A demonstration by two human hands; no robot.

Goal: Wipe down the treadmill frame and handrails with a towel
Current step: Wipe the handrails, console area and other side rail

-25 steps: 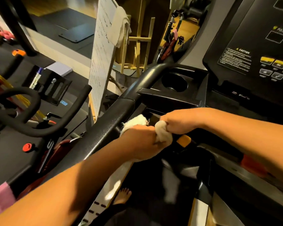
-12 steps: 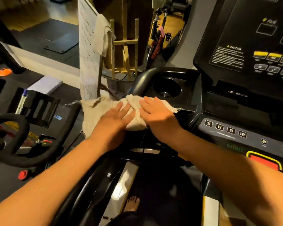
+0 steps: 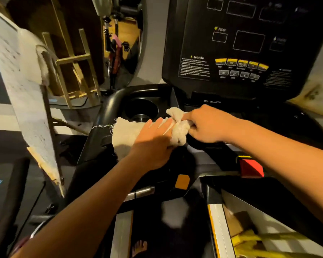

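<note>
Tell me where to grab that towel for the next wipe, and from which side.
Probably take the towel at its bunched end, where the right hand already pinches it, coming from the right. That end is gathered into a thick knot, easy to close on. The rest lies spread flat under the open left hand beside the cup holder.

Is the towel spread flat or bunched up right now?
Partly both: the towel lies flat under the left hand, while the right hand grips its other end bunched.

A white board (image 3: 17, 86) leans at the left, with a pale cloth (image 3: 35, 54) draped over its edge. Behind it stands a wooden easel (image 3: 76, 71). A bare foot (image 3: 139, 247) shows at the bottom.
</note>
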